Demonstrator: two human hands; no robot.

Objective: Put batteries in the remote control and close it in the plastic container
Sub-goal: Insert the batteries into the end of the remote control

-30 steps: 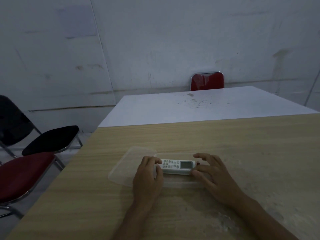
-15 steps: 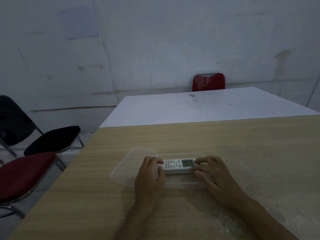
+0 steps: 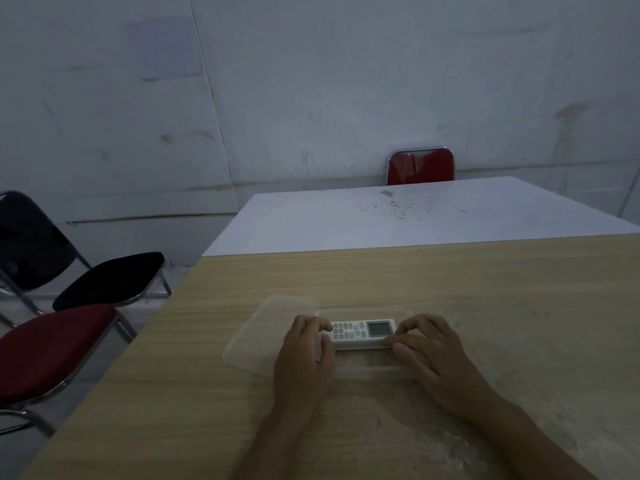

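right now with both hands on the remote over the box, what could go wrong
1. The lid lies half under the left hand, beside the container; lifting the hand may drag it.
2. The remote, held by the right hand too, may land tilted on the rim.
3. Batteries aren't visible; the remote could get boxed without them.

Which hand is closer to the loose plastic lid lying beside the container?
Left. The left hand lies over the lid's right part, holding the remote's keypad end; the right hand is at the screen end, across the container.

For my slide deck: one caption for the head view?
Both hands, left hand and right hand, set a white remote control into a clear plastic container, lid alongside.
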